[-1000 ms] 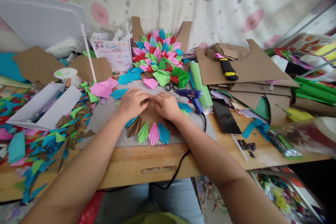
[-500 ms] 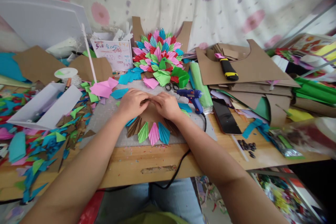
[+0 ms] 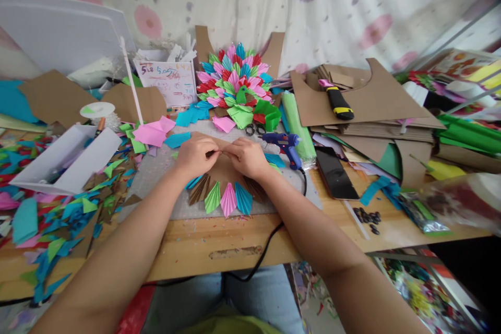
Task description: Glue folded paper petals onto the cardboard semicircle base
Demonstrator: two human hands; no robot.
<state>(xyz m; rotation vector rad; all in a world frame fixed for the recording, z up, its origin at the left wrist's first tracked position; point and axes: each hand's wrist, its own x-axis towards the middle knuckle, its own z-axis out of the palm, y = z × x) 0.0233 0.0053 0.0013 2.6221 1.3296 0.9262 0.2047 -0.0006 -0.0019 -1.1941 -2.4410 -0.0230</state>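
My left hand and my right hand meet fingertip to fingertip over the middle of the cardboard piece. Both are closed in a pinch on a small folded brown paper, almost wholly hidden by the fingers. Pleated paper leaves fan out along the cardboard's near edge: a green leaf, a pink leaf, a blue leaf and a brown leaf under my left wrist. The cardboard lies on a grey mat.
A blue glue gun lies right of my right hand, its black cord running off the front edge. Behind stands a colourful paper-leaf peacock. A phone, cardboard stack, white box and paper scraps surround the mat.
My fingers have shifted slightly at the pinch, and less of the brown paper shows between them. The view has moved very slightly; the things on the table lie as before.
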